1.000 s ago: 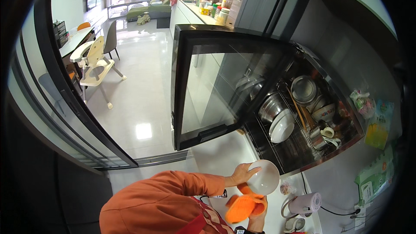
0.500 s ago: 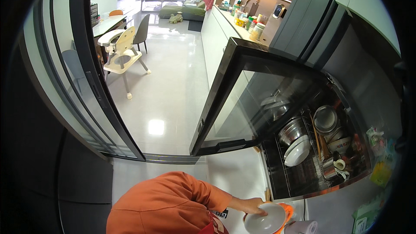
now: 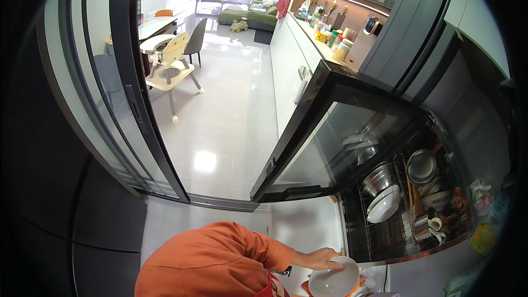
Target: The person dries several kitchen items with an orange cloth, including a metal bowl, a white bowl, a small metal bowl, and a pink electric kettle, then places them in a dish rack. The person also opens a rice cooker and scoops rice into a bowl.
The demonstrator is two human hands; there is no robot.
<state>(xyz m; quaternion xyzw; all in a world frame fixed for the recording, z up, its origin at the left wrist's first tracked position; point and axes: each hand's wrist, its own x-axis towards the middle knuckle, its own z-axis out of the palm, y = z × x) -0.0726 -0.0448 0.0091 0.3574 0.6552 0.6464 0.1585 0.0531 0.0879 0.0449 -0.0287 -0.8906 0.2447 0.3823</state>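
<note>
My left hand (image 3: 323, 258) reaches across from an orange sleeve (image 3: 264, 248) and is closed on the rim of a white bowl (image 3: 333, 281). The thumb lies over the inner side, and the bowl's inside faces up with nothing visible in it. Bright orange edges of something (image 3: 355, 287) peek out around the bowl's lower sides; most of it is hidden, so I cannot tell its kind. The bowl is in front of a dish cabinet with a wire rack (image 3: 379, 239). In the rack stand white bowls (image 3: 385, 206), metal basins (image 3: 379, 180) and chopsticks (image 3: 410, 187). My right hand is out of view.
The cabinet's dark-framed glass door (image 3: 313, 143) stands open beyond my hand. A white counter (image 3: 300, 223) lies beside the cabinet. Left is a sliding glass door (image 3: 132, 99); past the doorway are a high chair (image 3: 170, 66) and a sideboard with jars (image 3: 335, 44).
The view has turned slightly, so the room sits further right. My left hand still grips the bowl, which now covers more of the orange thing's right side. A white cylinder has mostly left the view.
</note>
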